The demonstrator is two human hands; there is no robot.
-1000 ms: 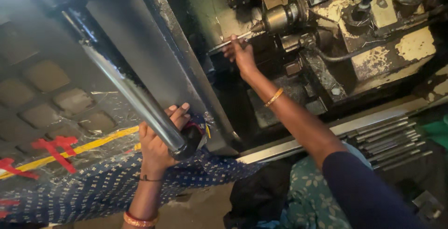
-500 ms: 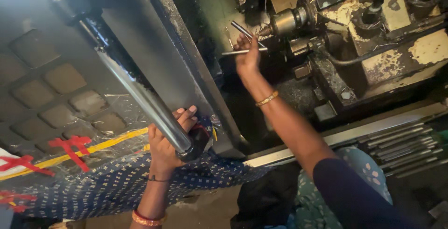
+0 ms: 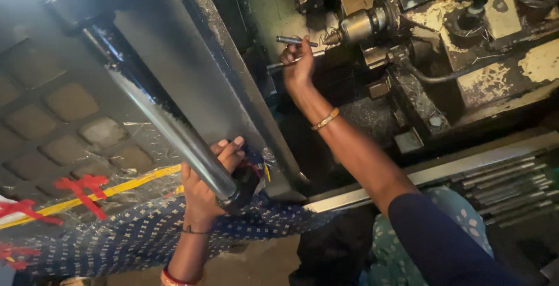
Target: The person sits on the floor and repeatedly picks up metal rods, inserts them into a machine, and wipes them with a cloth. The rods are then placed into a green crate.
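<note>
Left hand (image 3: 205, 188), seen from the head camera, wraps its fingers around the lower end of a long polished steel lever (image 3: 169, 124) that slants up to the left along a grey machine panel (image 3: 192, 64). Right hand (image 3: 298, 64) reaches up into the machine, closed around a thin metal rod (image 3: 289, 63), with a second short rod (image 3: 296, 41) just above its fingertips. Both rods lie just left of the pointed chuck (image 3: 364, 25). A bundle of steel rods (image 3: 506, 187) rests at the lower right beside a metal rail (image 3: 442, 169). Red and yellow tape (image 3: 87, 190) marks the paved floor (image 3: 52, 105) at left.
</note>
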